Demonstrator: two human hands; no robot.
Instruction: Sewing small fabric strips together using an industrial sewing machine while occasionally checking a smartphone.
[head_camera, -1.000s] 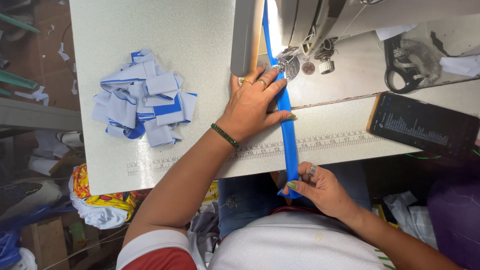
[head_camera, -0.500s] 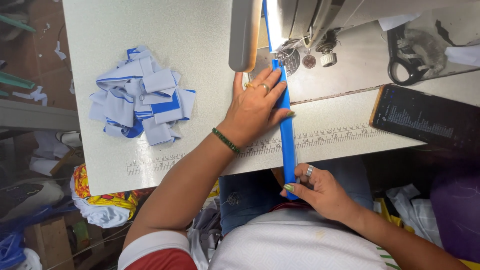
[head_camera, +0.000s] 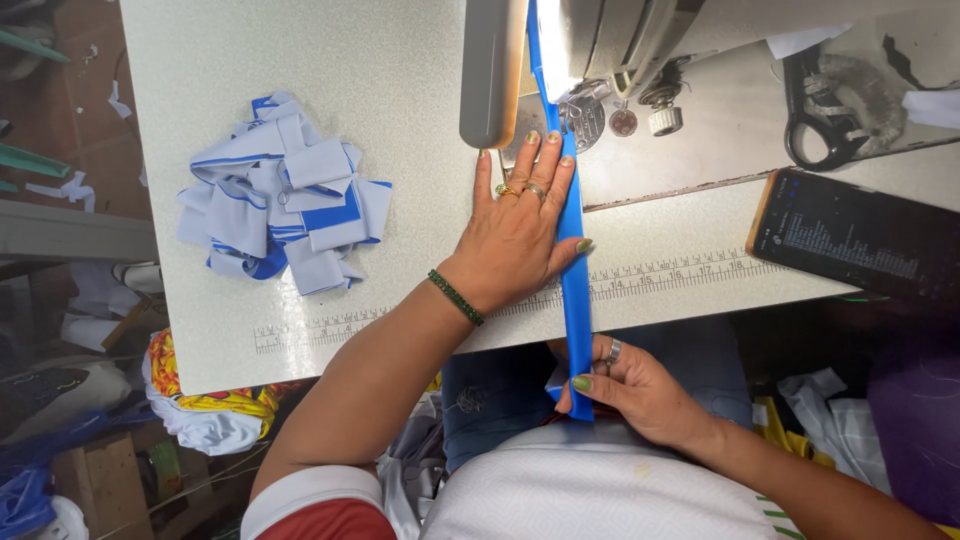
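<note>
On a pale speckled sewing table, seen from above, a person guides a long blue strip of fabric toward a sewing machine. The strip runs in a straight line from the person's lap, over the near table edge, and up under the machine's needle area, where its far end passes out of sight beneath the metal head.

The left hand lies flat and open on the table, palm down, fingers spread and pointing at the machine. Its fingertips and thumb side press against the strip's left edge, apparently to keep the fabric flat and aligned as it feeds. It grips nothing; it only presses.

The right hand is below the table edge, over the lap, fingers curled and pinched closed on the strip's lower end. That hold seems meant to keep the strip taut and straight between the two hands.

A printed ruler runs along the table's front edge, crossing under the strip. Well to the left of the hands sits a loose pile of blue and white fabric pieces, apart from the work. To the right lie a dark phone and, farther back, black scissors beside the machine. Scraps and bundled cloth lie on the floor at the left.
</note>
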